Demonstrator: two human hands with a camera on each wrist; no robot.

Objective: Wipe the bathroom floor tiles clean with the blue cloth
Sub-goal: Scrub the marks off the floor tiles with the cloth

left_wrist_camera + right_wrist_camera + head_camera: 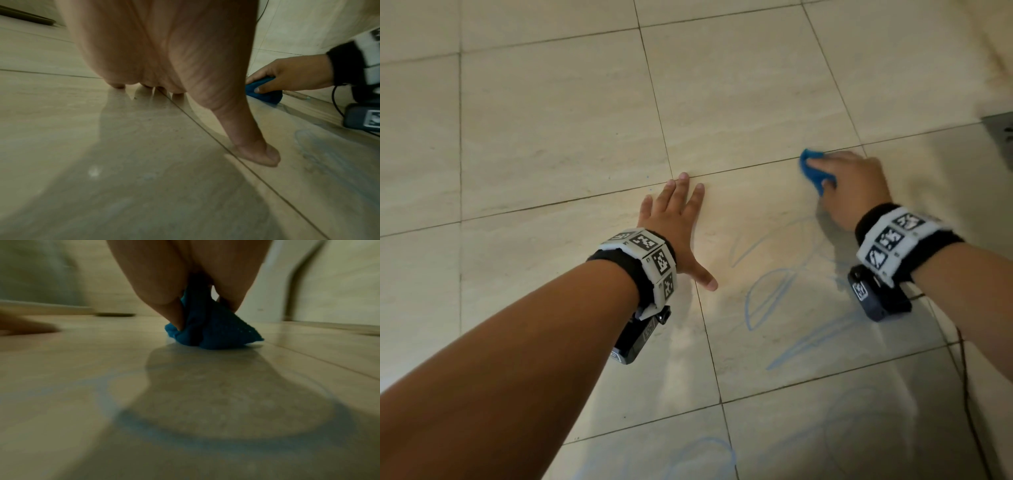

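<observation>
Left hand (678, 219) lies flat on the floor (551, 130) (fingers straight, holding nothing), right hand (854, 185) squeezes the cloth (813, 169), probably soft and light, bunched on top.

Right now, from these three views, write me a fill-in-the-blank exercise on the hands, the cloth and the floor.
1. The blue cloth is gripped by the ____ hand.
2. The left hand rests on the floor tiles with its fingers ____.
3. The scribbled marks on the tiles are ____ in colour.
4. The cloth lies bunched against the ____.

Missing words: right; spread flat; blue; floor
</observation>
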